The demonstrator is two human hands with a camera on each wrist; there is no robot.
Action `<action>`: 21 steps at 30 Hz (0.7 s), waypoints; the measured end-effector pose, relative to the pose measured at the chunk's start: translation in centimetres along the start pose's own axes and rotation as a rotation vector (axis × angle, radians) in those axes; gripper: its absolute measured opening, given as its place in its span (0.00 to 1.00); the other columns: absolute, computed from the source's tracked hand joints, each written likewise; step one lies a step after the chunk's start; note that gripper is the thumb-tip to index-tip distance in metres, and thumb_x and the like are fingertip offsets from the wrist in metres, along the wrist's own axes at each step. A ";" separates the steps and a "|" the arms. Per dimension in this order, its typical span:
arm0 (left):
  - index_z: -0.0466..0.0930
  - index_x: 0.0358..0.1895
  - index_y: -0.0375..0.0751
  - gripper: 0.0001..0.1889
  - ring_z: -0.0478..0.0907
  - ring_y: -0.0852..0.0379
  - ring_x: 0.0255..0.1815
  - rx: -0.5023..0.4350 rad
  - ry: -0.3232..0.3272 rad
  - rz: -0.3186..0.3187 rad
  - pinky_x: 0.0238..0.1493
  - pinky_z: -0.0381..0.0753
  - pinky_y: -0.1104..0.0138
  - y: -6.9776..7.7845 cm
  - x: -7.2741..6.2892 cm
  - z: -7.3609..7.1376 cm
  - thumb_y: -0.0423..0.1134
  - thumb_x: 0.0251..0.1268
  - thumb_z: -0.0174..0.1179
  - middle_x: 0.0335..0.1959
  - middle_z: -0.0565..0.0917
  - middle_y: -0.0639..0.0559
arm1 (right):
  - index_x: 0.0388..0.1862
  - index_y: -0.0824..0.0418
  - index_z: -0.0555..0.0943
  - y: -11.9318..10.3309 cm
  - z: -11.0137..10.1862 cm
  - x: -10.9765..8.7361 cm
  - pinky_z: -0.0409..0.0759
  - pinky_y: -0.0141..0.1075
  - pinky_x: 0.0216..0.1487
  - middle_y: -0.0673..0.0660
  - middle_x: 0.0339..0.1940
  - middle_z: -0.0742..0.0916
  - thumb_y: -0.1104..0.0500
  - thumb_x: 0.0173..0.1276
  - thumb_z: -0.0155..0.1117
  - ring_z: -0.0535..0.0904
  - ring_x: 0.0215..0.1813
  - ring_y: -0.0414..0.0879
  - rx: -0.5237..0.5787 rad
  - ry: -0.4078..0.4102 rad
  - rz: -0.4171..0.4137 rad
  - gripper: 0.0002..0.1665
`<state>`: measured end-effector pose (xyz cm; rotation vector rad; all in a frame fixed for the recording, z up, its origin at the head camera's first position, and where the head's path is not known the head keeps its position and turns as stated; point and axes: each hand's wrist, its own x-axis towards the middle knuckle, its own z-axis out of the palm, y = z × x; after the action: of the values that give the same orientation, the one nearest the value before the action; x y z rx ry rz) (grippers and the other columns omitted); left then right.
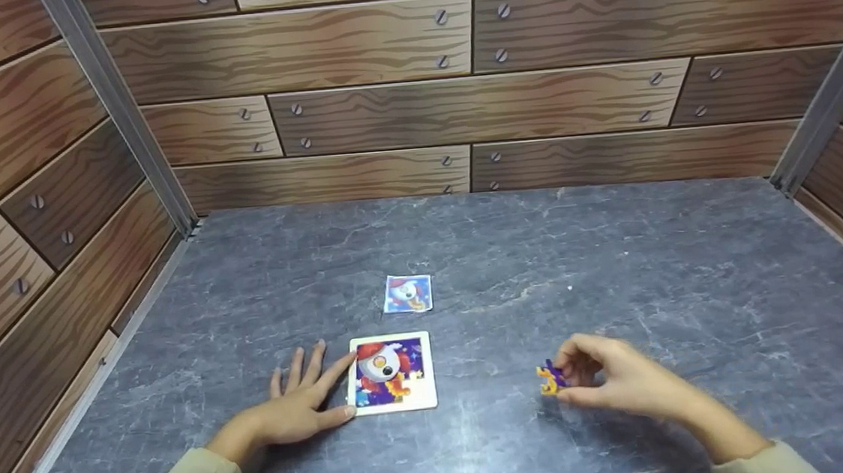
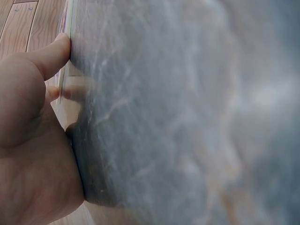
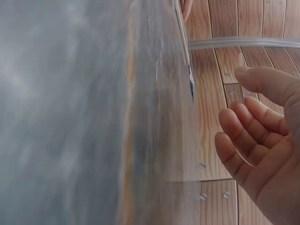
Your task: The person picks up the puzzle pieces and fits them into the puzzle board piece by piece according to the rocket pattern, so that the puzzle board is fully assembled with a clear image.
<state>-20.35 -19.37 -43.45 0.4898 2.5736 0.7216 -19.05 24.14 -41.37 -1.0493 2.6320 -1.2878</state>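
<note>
A jigsaw puzzle in a white-rimmed tray point(image 1: 424, 396) lies on the tabletop, mostly filled with a cartoon picture; pale gaps show at its lower right. My left hand point(image 1: 294, 410) lies beside it with fingers spread, thumb and index fingertip touching the tray's left edge. In the left wrist view, the left hand point(image 2: 33, 122) has its thumb at that edge. To the right of the tray, my right hand point(image 1: 617, 375) pinches a purple and yellow puzzle piece point(image 1: 548, 378) between thumb and fingers, seemingly just above the table. The right wrist view shows the right hand point(image 3: 267, 136) with the piece edge-on.
Behind the tray lies a small picture card point(image 1: 408, 294) with a similar cartoon. The grey marbled table point(image 1: 618, 251) is bounded by wood-patterned walls point(image 1: 375, 120) at the back and sides, with metal posts point(image 1: 125, 102) at the corners.
</note>
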 end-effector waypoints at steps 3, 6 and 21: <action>0.42 0.74 0.61 0.40 0.17 0.39 0.69 0.003 0.000 -0.007 0.59 0.19 0.39 0.0 0.0 0.0 0.64 0.62 0.49 0.73 0.28 0.40 | 0.37 0.59 0.77 -0.2 0.6 0.9 0.79 0.33 0.32 0.50 0.30 0.82 0.60 0.53 0.73 0.77 0.31 0.39 0.023 0.001 -0.017 0.15; 0.43 0.74 0.62 0.40 0.17 0.39 0.69 0.005 -0.001 -0.014 0.60 0.19 0.39 0.0 0.1 -0.1 0.64 0.62 0.49 0.74 0.28 0.40 | 0.38 0.60 0.77 -0.5 1.3 1.9 0.80 0.34 0.33 0.51 0.31 0.83 0.61 0.53 0.73 0.78 0.31 0.40 0.053 -0.006 -0.025 0.16; 0.42 0.74 0.61 0.40 0.16 0.39 0.69 -0.014 -0.009 -0.004 0.59 0.18 0.39 0.2 0.0 0.0 0.63 0.63 0.49 0.73 0.27 0.40 | 0.37 0.59 0.77 -2.2 4.3 6.1 0.80 0.36 0.37 0.50 0.31 0.82 0.59 0.53 0.72 0.78 0.33 0.42 0.113 -0.067 0.053 0.15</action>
<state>-20.28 -19.23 -43.28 0.4819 2.5589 0.7337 -21.23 16.69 -41.12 -0.9825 2.4882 -1.3479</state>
